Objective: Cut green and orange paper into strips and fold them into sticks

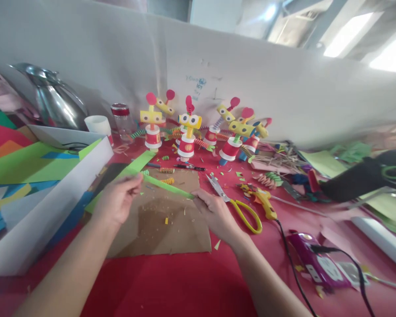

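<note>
My left hand (120, 193) pinches a green paper strip (168, 186) between thumb and fingers. The strip runs taut to my right hand (211, 211), whose closed fingers grip its other end. A further green length (140, 163) slants up and back from my left hand. Beneath both hands lies a brown cardboard sheet (161, 229) with small paper scraps. Yellow-handled scissors (247, 215) lie with open blades just right of my right hand. Beyond the strip are short coiled paper springs (167, 170) and a dark pen-like tool (189, 167).
Several paper-cup figures (186, 145) with yellow heads stand at the back. On the left is a white box (62, 185) of coloured paper, near a steel jug (53, 97) and a glass jar (122, 119). A yellow glue gun (265, 202) and purple corded device (320, 262) lie right.
</note>
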`<state>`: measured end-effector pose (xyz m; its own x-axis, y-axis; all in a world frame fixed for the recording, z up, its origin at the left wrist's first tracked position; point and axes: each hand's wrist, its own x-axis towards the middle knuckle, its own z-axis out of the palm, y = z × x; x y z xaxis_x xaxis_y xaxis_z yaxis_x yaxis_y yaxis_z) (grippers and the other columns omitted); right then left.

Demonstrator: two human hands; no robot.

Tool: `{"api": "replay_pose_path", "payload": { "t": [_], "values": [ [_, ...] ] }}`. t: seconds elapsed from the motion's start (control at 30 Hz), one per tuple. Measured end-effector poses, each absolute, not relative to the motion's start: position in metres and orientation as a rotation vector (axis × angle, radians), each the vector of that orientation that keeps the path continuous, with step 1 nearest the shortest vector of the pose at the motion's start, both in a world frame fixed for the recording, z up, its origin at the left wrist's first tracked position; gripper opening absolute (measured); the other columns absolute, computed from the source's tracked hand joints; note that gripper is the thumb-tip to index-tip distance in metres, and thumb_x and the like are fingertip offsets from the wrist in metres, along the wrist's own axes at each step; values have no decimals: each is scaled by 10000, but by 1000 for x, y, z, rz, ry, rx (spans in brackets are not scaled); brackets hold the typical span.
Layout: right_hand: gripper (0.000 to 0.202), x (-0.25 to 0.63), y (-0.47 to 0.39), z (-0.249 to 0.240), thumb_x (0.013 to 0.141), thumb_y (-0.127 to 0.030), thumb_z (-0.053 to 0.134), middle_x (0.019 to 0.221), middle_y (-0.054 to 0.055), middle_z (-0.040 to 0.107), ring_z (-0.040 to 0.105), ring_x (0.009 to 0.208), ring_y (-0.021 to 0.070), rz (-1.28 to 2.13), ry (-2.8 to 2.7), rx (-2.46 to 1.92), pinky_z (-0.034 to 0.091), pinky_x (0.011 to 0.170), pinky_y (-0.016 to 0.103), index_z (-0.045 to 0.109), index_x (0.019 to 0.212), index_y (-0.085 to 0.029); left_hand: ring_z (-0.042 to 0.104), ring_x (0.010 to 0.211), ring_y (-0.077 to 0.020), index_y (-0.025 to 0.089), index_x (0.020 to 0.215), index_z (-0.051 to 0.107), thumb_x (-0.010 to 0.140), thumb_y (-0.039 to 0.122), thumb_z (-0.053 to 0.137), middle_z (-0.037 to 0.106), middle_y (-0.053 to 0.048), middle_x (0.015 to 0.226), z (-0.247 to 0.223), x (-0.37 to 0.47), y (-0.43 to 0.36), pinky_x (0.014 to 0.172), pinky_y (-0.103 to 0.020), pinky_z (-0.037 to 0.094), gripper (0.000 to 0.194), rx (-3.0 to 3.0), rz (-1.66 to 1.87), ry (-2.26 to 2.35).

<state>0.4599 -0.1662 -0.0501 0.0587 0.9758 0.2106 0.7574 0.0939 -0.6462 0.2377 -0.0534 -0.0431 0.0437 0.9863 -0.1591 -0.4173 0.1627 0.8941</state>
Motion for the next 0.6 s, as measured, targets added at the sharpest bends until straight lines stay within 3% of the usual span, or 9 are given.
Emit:
{"api": "replay_pose_path", "payload": {
  "t": [0.13,0.23,0.4,0.6],
  "values": [
    [227,482,-166,-48,906,-198,456,708,-5,643,575,629,173,330,-1723,-1835,393,606,260,677,917,-249,417,495,-34,170,635,624,603,120,755,565,53,591,-37,218,-34,434,-146,289,143,582,1484,964],
    [262,488,-161,-57,892,-153,470,878,53,683,607,788,202,139,-1729,-1802,447,731,300,719,925,-224,417,506,-37,174,660,636,664,184,748,593,46,628,-39,218,-33,455,-158,294,112,623,1547,1029],
    [310,471,-147,-69,868,-74,511,921,57,720,588,902,229,45,-1936,-1779,434,851,345,748,990,-231,572,710,-127,182,822,728,773,464,658,696,-36,790,-49,231,-43,605,-211,401,295,1075,1408,1194],
    [316,458,-114,-69,865,-53,502,1009,79,718,578,1001,236,19,-2113,-1890,419,878,351,739,986,-223,619,752,-225,238,821,758,756,363,667,737,-50,836,-55,228,-44,719,-309,433,168,1865,1050,1373]
  ]
}}
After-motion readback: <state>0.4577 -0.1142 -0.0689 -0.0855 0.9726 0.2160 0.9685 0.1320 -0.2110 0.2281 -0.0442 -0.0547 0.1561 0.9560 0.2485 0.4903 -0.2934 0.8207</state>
